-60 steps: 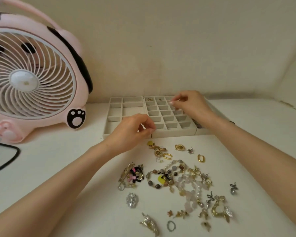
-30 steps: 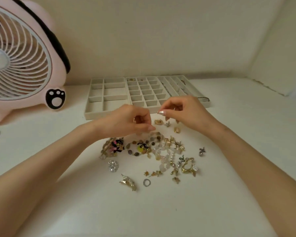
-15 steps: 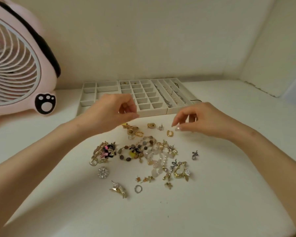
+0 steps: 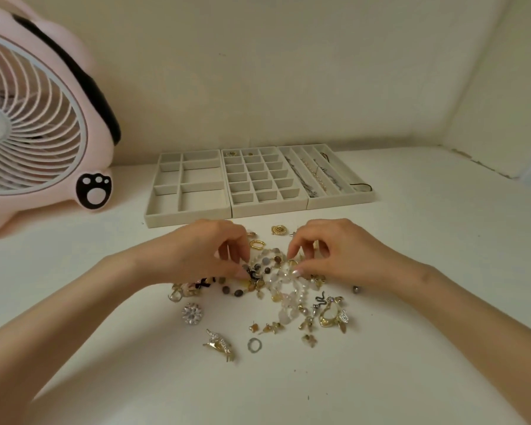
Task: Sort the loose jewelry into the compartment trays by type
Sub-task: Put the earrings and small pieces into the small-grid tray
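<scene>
A heap of loose jewelry (image 4: 276, 302) lies on the white table in front of three beige trays. The left tray (image 4: 166, 211) has large compartments, the middle tray (image 4: 269, 205) a grid of small ones, and the right tray (image 4: 339, 200) long slots with chains in them. My left hand (image 4: 203, 256) and my right hand (image 4: 341, 253) are both down on the heap. Their fingertips pinch a tangle of beaded bracelets (image 4: 270, 265) from either side. A gold oval ring (image 4: 256, 244) lies just beyond the fingers.
A pink fan (image 4: 37, 124) stands at the back left, beside the trays. A silver ring (image 4: 254, 345), a gold brooch (image 4: 219, 348) and a crystal flower brooch (image 4: 192, 313) lie at the near edge of the heap. Walls close off the back and right.
Both hands have come back from the trays and lowered onto the heap. They moved together and closed their fingertips on the beaded bracelets.
</scene>
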`<action>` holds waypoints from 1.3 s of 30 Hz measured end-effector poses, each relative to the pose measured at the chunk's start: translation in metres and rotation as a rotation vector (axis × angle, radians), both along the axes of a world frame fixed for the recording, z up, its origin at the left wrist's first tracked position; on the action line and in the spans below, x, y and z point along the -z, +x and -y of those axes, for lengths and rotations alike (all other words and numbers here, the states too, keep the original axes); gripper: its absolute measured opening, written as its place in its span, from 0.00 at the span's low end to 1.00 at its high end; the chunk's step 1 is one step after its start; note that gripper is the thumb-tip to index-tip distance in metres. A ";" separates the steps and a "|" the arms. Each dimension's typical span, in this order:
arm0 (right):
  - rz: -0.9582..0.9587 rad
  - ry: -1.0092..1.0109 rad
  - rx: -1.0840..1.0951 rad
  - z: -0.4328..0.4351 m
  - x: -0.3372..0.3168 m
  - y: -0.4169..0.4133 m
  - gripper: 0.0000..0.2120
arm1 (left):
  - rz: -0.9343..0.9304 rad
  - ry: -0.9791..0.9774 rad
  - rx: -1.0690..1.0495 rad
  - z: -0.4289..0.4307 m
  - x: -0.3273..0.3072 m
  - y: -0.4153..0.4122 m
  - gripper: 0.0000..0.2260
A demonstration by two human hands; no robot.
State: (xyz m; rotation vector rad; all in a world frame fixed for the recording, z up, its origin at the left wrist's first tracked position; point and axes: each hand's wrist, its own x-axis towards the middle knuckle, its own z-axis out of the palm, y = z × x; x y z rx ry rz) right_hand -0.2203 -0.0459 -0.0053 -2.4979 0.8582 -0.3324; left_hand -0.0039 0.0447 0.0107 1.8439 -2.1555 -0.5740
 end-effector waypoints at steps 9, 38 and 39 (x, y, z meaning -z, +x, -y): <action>0.131 -0.077 0.019 0.001 -0.010 0.002 0.07 | -0.427 -0.040 -0.174 0.020 -0.004 -0.022 0.06; 0.236 0.047 0.161 0.043 0.016 0.006 0.03 | -0.165 -0.340 -0.518 0.218 -0.014 0.056 0.06; 0.240 0.050 0.158 0.043 0.016 0.005 0.03 | -0.146 -0.331 -0.522 0.225 -0.013 0.057 0.06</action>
